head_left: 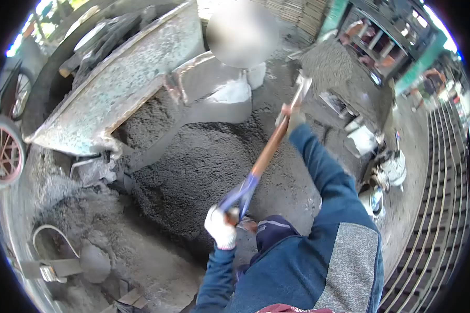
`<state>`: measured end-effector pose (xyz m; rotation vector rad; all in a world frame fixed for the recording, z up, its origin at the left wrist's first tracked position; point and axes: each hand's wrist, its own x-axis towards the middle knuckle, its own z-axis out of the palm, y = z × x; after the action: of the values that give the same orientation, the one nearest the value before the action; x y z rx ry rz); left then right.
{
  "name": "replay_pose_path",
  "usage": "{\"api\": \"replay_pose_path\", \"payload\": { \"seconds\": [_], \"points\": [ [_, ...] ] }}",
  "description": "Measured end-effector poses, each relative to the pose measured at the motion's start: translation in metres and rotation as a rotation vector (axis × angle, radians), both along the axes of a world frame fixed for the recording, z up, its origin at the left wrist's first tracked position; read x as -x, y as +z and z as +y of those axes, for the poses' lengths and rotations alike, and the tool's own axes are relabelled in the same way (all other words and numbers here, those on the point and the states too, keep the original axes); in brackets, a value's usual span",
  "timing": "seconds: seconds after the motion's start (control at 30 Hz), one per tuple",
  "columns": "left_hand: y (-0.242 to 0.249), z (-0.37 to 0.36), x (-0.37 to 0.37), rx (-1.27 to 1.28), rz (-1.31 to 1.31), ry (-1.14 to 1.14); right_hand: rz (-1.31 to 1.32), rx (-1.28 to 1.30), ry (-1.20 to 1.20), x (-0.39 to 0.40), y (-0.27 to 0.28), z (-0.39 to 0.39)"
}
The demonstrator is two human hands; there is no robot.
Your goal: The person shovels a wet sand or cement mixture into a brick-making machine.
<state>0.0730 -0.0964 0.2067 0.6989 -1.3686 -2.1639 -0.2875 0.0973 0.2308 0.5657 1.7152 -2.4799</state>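
Note:
A shovel with a wooden shaft (270, 147) and a blue forked grip end slants up and to the right across the view. My left hand (222, 228), in a white knit glove, is closed around the grip at its lower end. Farther up, my right hand (294, 118) wraps the shaft close to the blade (302, 87); it also looks gloved and is smeared by motion. The narrow, pale blade points away from me. Left of the shaft spreads a dark grey, damp, crumbly heap of mix (193, 169) on the floor.
A large metal trough (136, 86) with flaking paint leans over the heap. A pale heap of fine material (327, 62) lies beyond the blade. A bucket (372, 201) stands at right, beside long rows of slats (428, 235). A red-rimmed wheel (5, 148) is far left; a person (432, 83) stands far right.

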Motion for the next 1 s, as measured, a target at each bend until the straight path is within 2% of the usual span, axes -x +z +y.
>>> {"api": "replay_pose_path", "payload": {
  "seconds": [0.07, 0.1, 0.13, 0.17, 0.2, 0.23, 0.27, 0.3, 0.33, 0.37, 0.4, 0.43, 0.5, 0.57, 0.6, 0.63, 0.67, 0.7, 0.73, 0.77, 0.8, 0.83, 0.87, 0.9, 0.93, 0.97, 1.0],
  "points": [
    [0.078, 0.022, 0.050, 0.383, 0.107, -0.221, 0.154, 0.229, 0.170, 0.085, -0.001, 0.069],
    [0.114, 0.025, 0.069, 0.743, 0.348, -0.332, 0.231, 0.372, 0.245, 0.110, 0.001, 0.097],
    [0.138, 0.038, 0.087, 0.987, 0.617, -0.249, 0.176, 0.367, 0.245, 0.105, 0.020, 0.109],
    [0.153, 0.040, 0.088, 1.060, 0.635, -0.435, 0.128, 0.365, 0.252, 0.097, 0.051, 0.113],
    [0.161, 0.036, 0.079, 1.156, 0.615, -0.457, 0.071, 0.369, 0.256, 0.080, 0.082, 0.111],
    [0.162, 0.031, 0.063, 1.252, 0.586, -0.486, 0.074, 0.241, 0.192, 0.051, 0.107, 0.096],
    [0.147, 0.031, 0.049, 1.129, 0.644, -0.381, 0.095, 0.296, 0.225, 0.036, 0.112, 0.087],
    [0.121, 0.023, 0.034, 1.143, 0.757, -0.267, 0.116, 0.352, 0.261, 0.022, 0.113, 0.078],
    [0.088, 0.023, 0.012, 0.869, 0.625, -0.209, 0.096, 0.356, 0.256, 0.008, 0.109, 0.063],
    [0.065, 0.016, -0.020, 0.598, 0.265, -0.349, 0.074, 0.359, 0.258, -0.006, 0.106, 0.044],
    [0.042, 0.022, -0.038, 0.160, 0.198, -0.257, 0.085, 0.344, 0.248, -0.020, 0.094, 0.025],
    [0.019, 0.024, -0.051, -0.003, 0.162, -0.073, 0.083, 0.339, 0.278, -0.032, 0.073, 0.009],
    [-0.060, 0.009, -0.091, -0.599, -0.024, 0.175, 0.044, 0.325, 0.376, -0.063, 0.006, -0.030],
    [-0.128, 0.009, -0.163, -0.822, -0.112, 0.265, -0.161, 0.316, 0.477, -0.110, -0.100, -0.070],
    [-0.132, 0.022, -0.194, -0.838, -0.259, 0.424, -0.266, 0.302, 0.531, -0.137, -0.149, -0.090],
    [-0.149, 0.037, -0.235, -0.820, -0.371, 0.545, -0.365, 0.179, 0.550, -0.183, -0.192, -0.108],
    [-0.175, 0.058, -0.290, -0.959, -0.245, 0.613, -0.455, 0.059, 0.560, -0.245, -0.232, -0.123],
    [-0.212, 0.094, -0.373, -1.005, 0.054, 0.475, -0.481, -0.269, 0.632, -0.313, -0.262, -0.133],
    [-0.205, 0.129, -0.432, -1.014, -0.024, 0.608, -0.643, -0.069, 0.680, -0.385, -0.316, -0.125],
    [-0.206, 0.178, -0.496, -0.977, -0.347, 0.955, -0.854, -0.086, 0.814, -0.460, -0.365, -0.112],
    [-0.185, 0.203, -0.517, -0.932, -0.688, 1.152, -1.003, -0.069, 0.948, -0.532, -0.374, -0.092],
    [-0.161, 0.220, -0.519, -0.904, -0.864, 1.210, -1.147, -0.045, 1.080, -0.597, -0.373, -0.066],
    [-0.146, 0.231, -0.518, -0.881, -0.995, 1.266, -1.200, 0.089, 1.244, -0.661, -0.384, -0.037],
    [-0.140, 0.233, -0.510, -0.844, -1.044, 1.296, -1.248, -0.171, 1.181, -0.705, -0.351, -0.034],
    [-0.139, 0.229, -0.495, -0.804, -1.078, 1.319, -1.443, -0.244, 1.175, -0.734, -0.332, -0.030],
    [-0.142, 0.220, -0.479, -0.759, -1.096, 1.332, -1.615, -0.189, 1.176, -0.737, -0.306, -0.033],
    [-0.150, 0.209, -0.462, -0.707, -1.091, 1.336, -1.655, -0.207, 1.151, -0.733, -0.293, -0.043]
  ]
}}
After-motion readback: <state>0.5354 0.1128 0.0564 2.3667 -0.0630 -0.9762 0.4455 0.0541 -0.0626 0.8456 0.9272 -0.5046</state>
